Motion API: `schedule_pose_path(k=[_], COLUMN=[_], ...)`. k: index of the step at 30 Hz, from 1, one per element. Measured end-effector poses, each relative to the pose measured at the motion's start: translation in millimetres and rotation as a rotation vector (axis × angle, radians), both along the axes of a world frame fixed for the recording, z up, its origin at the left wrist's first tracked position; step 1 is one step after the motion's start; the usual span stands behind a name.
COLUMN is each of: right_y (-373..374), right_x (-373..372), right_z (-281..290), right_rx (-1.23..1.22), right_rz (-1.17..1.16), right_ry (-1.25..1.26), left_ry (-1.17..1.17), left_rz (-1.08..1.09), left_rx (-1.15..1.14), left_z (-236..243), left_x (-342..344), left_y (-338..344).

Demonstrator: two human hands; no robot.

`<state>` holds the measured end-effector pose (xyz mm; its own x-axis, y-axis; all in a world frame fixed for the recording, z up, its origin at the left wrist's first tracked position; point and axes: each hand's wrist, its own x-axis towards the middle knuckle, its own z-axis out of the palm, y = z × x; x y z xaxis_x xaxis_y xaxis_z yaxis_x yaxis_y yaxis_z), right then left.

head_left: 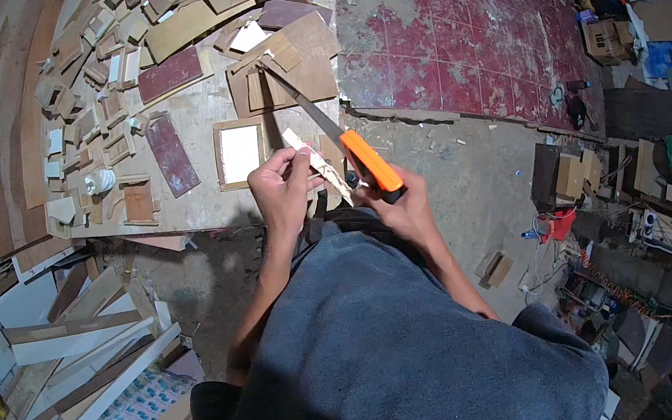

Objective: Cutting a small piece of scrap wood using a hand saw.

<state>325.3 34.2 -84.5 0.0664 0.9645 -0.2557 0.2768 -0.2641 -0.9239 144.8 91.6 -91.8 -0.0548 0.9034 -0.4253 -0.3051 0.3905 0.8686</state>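
By the table edge, saw and strip apart

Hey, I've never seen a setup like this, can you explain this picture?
There is no machine here: it's a person working with two bare hands. A wide fisheye camera on their head looks down, so straight edges curve, and the blue-grey shirt below is their own. The left hand pinches a splintered strip of wood. The right hand grips an orange-handled, long-bladed tool; I can't tell which kind. Ahead, a pale work surface bears many wood offcuts, dark red boards, a white panel with a wooden border and a white roll at the left.
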Motion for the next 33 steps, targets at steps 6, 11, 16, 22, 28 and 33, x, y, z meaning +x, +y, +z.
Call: schedule_pose_path(k=[6, 11, 16, 22, 28, 33], right_y=[-16.8, -21.6, -14.5, -14.4, -26.0, -32.2], right_x=[5.8, -7.4, -4.7, -1.1, -3.0, -9.7], right_z=[-4.2, 9.4, 6.3, 0.2, -3.6, -6.6], right_rx=[-0.003, 0.019, 0.123, 0.249, 0.235, 0.292], right_rz=[-0.209, -0.166, -0.119, -0.042, 0.043, 0.076], right_ry=[0.003, -0.038, -0.101, -0.151, -0.218, -0.227], left_ry=[-0.069, -0.081, -0.086, 0.044, 0.087, 0.034], left_rz=[-0.077, -0.155, -0.262, -0.374, -0.325, -0.098], left_rx=[-0.039, -0.066, 0.004, 0.157, 0.080, 0.071], left_z=[-5.8, -3.4, -0.8, -7.1, -14.9, -18.7], left_x=[-0.1, 11.4, 22.6, 17.9, 10.8, -1.2], left_y=[-7.0, -11.6, -20.4, -27.4, -38.4, -29.8])
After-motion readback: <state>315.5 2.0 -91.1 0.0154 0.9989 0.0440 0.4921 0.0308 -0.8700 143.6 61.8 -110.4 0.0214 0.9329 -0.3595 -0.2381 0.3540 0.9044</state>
